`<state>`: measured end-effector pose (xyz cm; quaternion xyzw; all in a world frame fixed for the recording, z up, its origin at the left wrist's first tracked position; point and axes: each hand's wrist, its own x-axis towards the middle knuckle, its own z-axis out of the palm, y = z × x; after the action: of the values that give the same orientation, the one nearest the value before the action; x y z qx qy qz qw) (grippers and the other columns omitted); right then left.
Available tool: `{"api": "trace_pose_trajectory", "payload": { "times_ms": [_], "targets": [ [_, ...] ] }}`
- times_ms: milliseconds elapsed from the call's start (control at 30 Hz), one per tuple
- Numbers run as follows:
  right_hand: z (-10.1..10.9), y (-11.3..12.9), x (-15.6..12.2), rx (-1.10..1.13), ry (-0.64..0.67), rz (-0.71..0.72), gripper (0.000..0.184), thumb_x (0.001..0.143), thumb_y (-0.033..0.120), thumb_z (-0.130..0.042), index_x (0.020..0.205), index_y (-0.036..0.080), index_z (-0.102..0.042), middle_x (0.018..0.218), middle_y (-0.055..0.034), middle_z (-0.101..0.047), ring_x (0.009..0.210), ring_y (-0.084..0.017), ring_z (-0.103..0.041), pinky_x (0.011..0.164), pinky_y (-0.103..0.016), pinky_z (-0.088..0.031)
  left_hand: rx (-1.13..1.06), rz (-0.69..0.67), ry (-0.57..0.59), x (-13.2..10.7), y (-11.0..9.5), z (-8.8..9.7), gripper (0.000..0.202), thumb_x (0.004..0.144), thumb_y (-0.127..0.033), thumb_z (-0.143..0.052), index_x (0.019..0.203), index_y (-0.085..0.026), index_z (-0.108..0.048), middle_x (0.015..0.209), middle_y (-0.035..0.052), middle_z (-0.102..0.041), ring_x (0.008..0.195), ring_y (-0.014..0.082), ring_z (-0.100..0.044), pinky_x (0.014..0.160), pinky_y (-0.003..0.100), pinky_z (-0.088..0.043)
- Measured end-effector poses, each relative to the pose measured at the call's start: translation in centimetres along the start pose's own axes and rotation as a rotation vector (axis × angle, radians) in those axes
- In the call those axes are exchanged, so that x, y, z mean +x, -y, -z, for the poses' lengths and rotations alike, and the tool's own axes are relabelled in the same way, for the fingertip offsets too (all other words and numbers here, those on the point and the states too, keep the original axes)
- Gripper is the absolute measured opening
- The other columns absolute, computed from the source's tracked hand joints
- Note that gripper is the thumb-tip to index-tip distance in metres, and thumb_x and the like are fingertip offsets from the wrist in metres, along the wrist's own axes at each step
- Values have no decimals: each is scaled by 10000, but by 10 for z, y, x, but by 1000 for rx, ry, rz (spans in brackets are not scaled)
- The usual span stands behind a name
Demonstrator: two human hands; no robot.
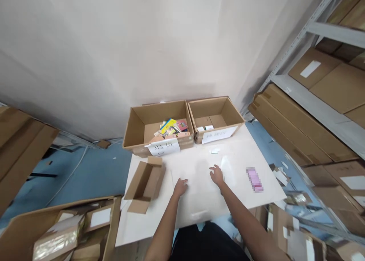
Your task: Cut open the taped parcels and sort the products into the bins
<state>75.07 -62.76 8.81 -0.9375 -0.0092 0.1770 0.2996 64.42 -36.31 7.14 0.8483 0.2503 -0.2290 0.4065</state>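
My left hand [180,187] hovers over or rests on the white table [196,200], fingers apart and holding nothing visible. To its right, my right hand [216,174] has curved, spread fingers and nothing shows in them. Left of my left hand lies an open small cardboard box [154,181] with its flaps out. A small white and green piece [215,151] is just beyond my right hand. Farther right on the table is a pink item [254,179], blurred out so its kind cannot be told.
Two open cartons with handwritten labels stand at the table's back: the left carton [137,139] holds colourful booklets [171,128], the right carton [236,114] a few small white items. A large carton [116,219] of packages sits at lower left. Shelves [308,97] with boxes line the right.
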Motion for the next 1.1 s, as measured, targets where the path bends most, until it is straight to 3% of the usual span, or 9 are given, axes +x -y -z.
{"api": "trace_pose_trajectory", "payload": {
  "times_ms": [167,300,400,533,667,767,867,1000,1100],
  "targets": [
    [-39,-66,-53,-216,291,-57,723,829,143,-567,1544,247,-549,1755,-84,-182,1618,-359,-127,1193,-477,-372,127,149,50,-39,38,-62,754,730,-175,-650,1479,-187,-568,1748,169,-185,1614,404,-128,1195,574,-359],
    [-65,-81,-76,-271,315,-19,844,791,128,-589,1616,207,-433,1761,-87,-82,1627,-341,-49,1250,-479,-286,93,172,6,-57,46,-85,900,737,-188,-618,1599,-117,-371,1749,212,-102,1623,384,-67,1212,584,-343],
    [-71,-65,-81,-159,308,-33,797,796,173,-605,1583,143,-483,1725,-132,-247,1612,-312,-186,1256,-433,-301,-40,124,-10,-62,34,-94,892,702,-186,-636,1560,-53,-430,1694,248,-278,1597,410,-187,1265,577,-271],
    [-64,-28,-84,393,224,-9,544,851,442,-618,1313,179,-731,1405,-133,-682,1436,-306,-523,1211,-471,-388,-152,7,-36,-69,1,-108,781,732,-160,-597,1511,-175,-549,1611,108,-498,1558,287,-355,1308,471,-246],
    [-56,13,-92,962,133,-27,578,717,690,-694,965,177,-794,990,-100,-810,1061,-317,-726,1018,-503,-539,-391,-353,-25,-89,-28,-112,674,792,-185,-530,1460,-205,-618,1590,50,-527,1536,227,-400,1309,475,-260],
    [-48,49,-96,1048,74,-27,541,642,645,-762,904,172,-766,867,-80,-796,877,-287,-735,886,-445,-580,-431,-562,-32,-108,-22,-75,525,845,-217,-522,1328,-239,-727,1478,59,-640,1445,249,-527,1274,498,-336],
    [-39,95,-97,986,-60,46,556,673,554,-754,1067,163,-747,908,-90,-784,905,-286,-732,883,-428,-577,-366,-533,-278,-121,16,9,414,901,-241,-522,1225,-257,-780,1332,82,-733,1303,272,-642,1192,506,-446],
    [-31,174,-105,825,-284,202,431,805,441,-674,1142,179,-729,1016,-111,-763,1006,-273,-706,949,-413,-555,12,-324,-618,-122,96,131,459,815,-229,-684,1267,-202,-757,1580,132,-527,1568,362,-306,1282,545,-271],
    [-38,238,-114,681,-478,456,239,889,308,-580,1006,195,-755,1029,-103,-731,998,-248,-681,939,-394,-549,320,-264,-503,-117,149,169,552,790,-393,-778,1287,-157,-740,1711,165,-303,1611,414,-137,1290,585,-190]
  ]
}}
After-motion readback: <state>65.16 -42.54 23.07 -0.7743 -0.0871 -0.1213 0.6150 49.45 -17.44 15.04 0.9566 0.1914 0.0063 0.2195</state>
